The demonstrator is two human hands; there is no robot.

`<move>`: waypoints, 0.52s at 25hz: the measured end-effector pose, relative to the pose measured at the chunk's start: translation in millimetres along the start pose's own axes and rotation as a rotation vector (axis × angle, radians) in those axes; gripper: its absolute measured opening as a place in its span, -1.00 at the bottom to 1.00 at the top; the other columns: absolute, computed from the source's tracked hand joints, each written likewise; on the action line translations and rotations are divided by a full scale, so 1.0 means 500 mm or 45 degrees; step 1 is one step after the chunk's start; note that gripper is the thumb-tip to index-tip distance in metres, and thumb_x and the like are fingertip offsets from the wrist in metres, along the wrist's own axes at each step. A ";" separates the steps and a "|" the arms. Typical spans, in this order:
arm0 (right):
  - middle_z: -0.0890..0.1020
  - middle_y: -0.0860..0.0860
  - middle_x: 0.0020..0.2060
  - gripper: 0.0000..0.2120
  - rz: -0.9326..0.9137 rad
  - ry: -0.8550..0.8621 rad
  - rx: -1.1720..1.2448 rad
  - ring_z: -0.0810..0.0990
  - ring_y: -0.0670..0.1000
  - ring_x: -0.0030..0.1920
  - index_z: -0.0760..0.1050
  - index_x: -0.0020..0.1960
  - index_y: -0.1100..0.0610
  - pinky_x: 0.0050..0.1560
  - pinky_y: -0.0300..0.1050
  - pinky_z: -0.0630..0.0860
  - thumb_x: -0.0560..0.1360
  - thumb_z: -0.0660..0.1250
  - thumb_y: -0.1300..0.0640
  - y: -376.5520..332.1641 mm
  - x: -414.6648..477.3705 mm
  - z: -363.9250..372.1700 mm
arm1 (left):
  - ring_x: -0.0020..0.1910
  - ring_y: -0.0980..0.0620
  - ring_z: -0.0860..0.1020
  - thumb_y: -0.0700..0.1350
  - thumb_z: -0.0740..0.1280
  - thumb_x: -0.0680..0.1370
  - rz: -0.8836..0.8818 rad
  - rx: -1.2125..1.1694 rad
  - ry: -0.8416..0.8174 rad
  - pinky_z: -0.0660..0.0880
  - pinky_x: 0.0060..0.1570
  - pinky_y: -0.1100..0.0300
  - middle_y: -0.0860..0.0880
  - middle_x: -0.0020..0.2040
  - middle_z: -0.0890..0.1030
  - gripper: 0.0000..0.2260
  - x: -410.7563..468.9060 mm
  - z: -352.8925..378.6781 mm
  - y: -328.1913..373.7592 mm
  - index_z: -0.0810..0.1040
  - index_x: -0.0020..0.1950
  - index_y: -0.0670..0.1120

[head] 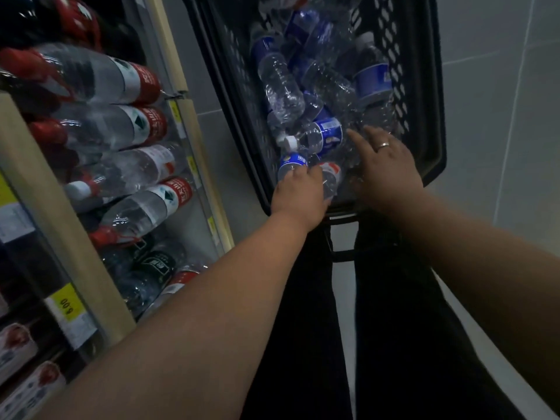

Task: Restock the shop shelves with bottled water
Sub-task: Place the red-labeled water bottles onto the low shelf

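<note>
A black plastic basket (430, 122) stands on the floor ahead of me, filled with several small clear water bottles with blue labels (283, 83). My left hand (298, 192) reaches into its near end and closes on a blue-labelled bottle (292, 165). My right hand (388, 168), with a ring on one finger, hovers over the bottles at the near right of the basket, fingers spread and holding nothing. On the left, the shop shelves (194, 116) hold rows of larger red-capped water bottles (121, 122).
Yellow price tags (65, 301) run along the beige shelf edges. Darker bottles (151, 268) sit on a lower shelf, and packaged goods (18, 350) at the bottom left. My dark-trousered legs (394, 313) stand right behind the basket. Grey floor tiles (500, 116) lie to the right.
</note>
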State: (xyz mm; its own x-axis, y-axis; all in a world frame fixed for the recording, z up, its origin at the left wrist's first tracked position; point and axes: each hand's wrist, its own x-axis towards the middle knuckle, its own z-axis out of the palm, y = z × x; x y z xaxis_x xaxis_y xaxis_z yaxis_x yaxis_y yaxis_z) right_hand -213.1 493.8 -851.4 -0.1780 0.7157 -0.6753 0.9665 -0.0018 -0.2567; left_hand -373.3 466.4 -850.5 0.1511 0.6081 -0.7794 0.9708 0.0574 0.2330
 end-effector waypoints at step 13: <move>0.50 -0.07 0.14 -0.23 -0.129 -0.251 0.744 0.54 -0.08 0.05 0.30 0.45 0.03 -0.01 -0.36 0.39 0.33 0.56 0.08 -0.002 0.075 -0.041 | -0.04 0.16 0.56 -0.04 0.47 0.48 -0.147 -0.879 -0.006 0.45 -0.19 0.47 0.04 0.01 0.62 -0.73 0.069 -0.271 -0.051 0.63 0.16 -0.04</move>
State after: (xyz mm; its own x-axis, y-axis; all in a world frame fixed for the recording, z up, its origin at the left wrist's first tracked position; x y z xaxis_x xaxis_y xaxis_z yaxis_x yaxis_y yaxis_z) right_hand -217.0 535.0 -862.2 -0.3480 0.5902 -0.7284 0.6923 -0.3621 -0.6242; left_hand -418.0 593.3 -804.7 0.0562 0.5646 -0.8234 0.6403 0.6124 0.4636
